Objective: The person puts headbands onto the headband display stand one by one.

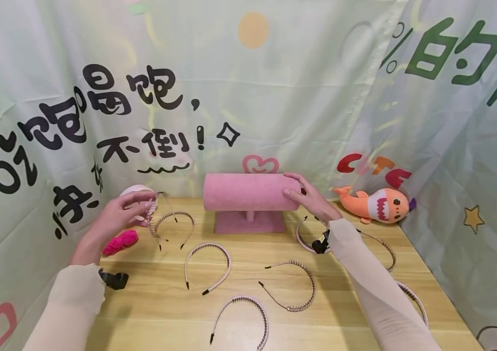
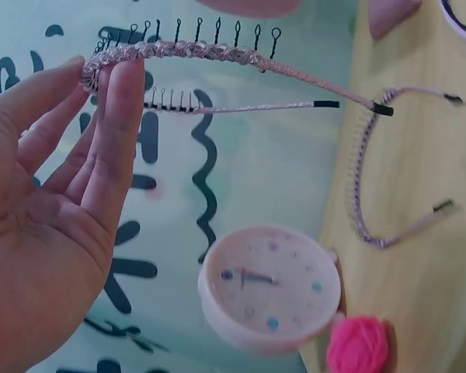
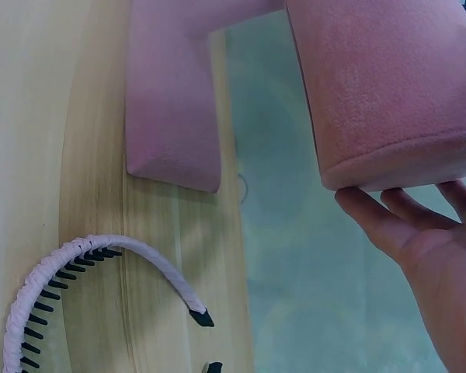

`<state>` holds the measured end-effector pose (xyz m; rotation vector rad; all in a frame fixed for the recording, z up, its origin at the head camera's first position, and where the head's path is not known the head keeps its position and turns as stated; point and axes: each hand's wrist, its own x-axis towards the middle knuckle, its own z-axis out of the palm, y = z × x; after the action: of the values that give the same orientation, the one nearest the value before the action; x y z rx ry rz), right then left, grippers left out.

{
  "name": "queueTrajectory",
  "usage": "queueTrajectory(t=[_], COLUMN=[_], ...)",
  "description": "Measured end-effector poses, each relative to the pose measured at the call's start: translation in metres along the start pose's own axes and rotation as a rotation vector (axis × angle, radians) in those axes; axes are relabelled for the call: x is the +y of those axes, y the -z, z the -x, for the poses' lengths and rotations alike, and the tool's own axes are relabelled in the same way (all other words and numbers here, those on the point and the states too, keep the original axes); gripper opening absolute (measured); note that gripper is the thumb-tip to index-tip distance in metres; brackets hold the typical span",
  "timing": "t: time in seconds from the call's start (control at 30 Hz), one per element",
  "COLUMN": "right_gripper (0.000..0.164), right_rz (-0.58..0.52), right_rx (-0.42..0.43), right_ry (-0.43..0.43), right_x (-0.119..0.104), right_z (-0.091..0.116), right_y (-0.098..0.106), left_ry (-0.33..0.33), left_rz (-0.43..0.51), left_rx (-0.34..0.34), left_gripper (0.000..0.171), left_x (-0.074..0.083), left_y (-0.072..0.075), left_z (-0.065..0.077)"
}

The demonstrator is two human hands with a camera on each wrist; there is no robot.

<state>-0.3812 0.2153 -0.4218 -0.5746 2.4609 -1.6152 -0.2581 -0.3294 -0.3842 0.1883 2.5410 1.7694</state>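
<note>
Headband hangs raised over the counter on your left, pinched between thumb and fingers near the crown of its arch by your left grip. Its two black-tipped ends reach away from your palm, toward the counter side.

What matters now is how it lies to the pink roll stand: the roll is to the right of the headband and well apart from it, its long axis running left to right, so its uncovered left end faces your left grip, the nearer of the two.

Your right grip is at the opposite end, thumb on the front and a finger over the top, holding the roll there; you can't fairly judge how firmly, as the right wrist view cuts part of the hand off.

Outward from there, a clock stands behind your left grip, with pink yarn beside it. Loose bands lie scattered before the stand, and an orange plush toy rests beyond your right wrist.
</note>
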Motion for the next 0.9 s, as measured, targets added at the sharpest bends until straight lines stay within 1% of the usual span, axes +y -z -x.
queueTrajectory(t=[0.17, 0.37, 0.63, 0.9], right_gripper=[0.066, 0.066, 0.065, 0.065], right_rz=[0.006, 0.006, -0.036, -0.023], right_rx=[-0.013, -0.009, -0.018, -0.018], right_ry=[-0.001, -0.011, 0.007, 0.01], right_x=[0.0, 0.001, -0.001, -0.001], right_z=[0.0, 0.0, 0.0, 0.0], right_y=[0.001, 0.001, 0.0, -0.001], left_ry=[-0.029, -0.034, -0.031, -0.052], left_rz=[-0.026, -0.02, 0.001, 0.038], left_rx=[0.02, 0.005, -0.02, -0.006], left_gripper=[0.057, 0.056, 0.057, 0.055], left_x=[0.012, 0.021, 0.031, 0.036], left_y=[-0.011, -0.023, -0.039, -0.053], left_z=[-0.017, -0.033, -0.051, -0.064])
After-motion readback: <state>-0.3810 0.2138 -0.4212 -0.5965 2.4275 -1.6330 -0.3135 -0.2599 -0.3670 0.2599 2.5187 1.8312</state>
